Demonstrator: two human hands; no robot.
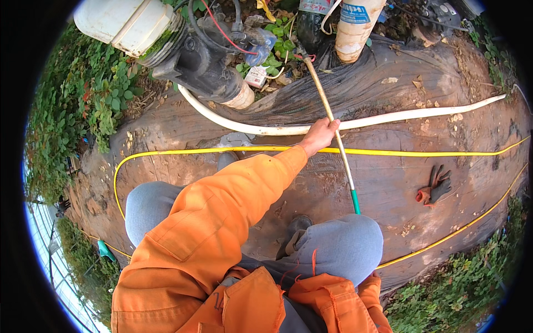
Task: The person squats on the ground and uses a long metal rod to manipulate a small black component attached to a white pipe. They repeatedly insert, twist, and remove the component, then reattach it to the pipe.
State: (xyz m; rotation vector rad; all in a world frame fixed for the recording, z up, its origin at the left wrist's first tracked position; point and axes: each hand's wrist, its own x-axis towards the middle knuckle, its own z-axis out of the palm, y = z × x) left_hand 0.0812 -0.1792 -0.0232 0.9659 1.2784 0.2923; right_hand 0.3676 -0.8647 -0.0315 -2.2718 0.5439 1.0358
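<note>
My left hand [322, 135] reaches forward from an orange sleeve, its fingers wrapped round the middle of a long thin pole [345, 162]. The pole is pale with a green lower end [355, 201] beside my right knee. Its far end lies among the bottles and pipes at the back, where I cannot make out the tip. Under the hand, a white hose [413, 115] and a thin yellow hose [411, 154] run across the ground. My right sleeve [371, 294] drops behind the knee, and the hand there is hidden.
A dark glove [435, 184] lies on the ground sheet at right. A black pipe fitting [202, 69] with a white canister [125, 25] stands at the back left. A dark bottle [312, 28] and a whitish pipe [356, 30] stand behind. Leafy plants [69, 111] line the left.
</note>
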